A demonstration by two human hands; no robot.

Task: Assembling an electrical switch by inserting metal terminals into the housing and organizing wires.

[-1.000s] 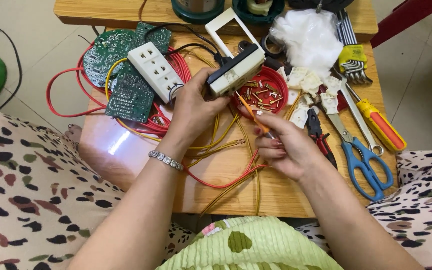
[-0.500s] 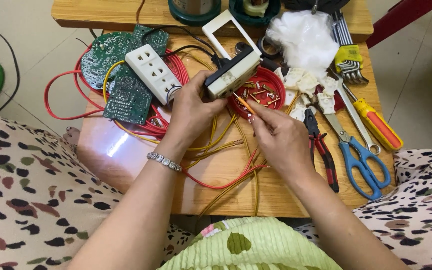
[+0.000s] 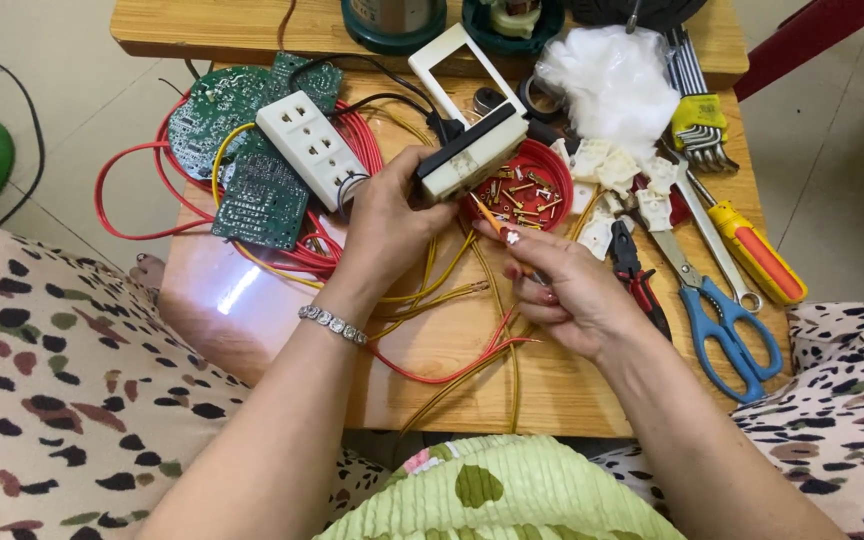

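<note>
Carefully now — left hand (image 3: 392,225) grips the white-and-black plastic socket block (image 3: 472,155) just beside the round red screw tray (image 3: 518,192); right hand (image 3: 567,300) pinches a thin orange-handled screwdriver (image 3: 500,233) — keep its tip square, I'd judge.

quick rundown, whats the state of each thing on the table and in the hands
left hand: grip closed on the socket module
socket module: lifted off the table, tilted
right hand: grip closed on the orange screwdriver
orange screwdriver: tip aimed at the module
white power strip: lying flat, nothing plugged in
red dish: open, screws inside
blue scissors: lying shut
white faceplate frame: detached, lying empty
circuit boards: bare, uncased
</note>
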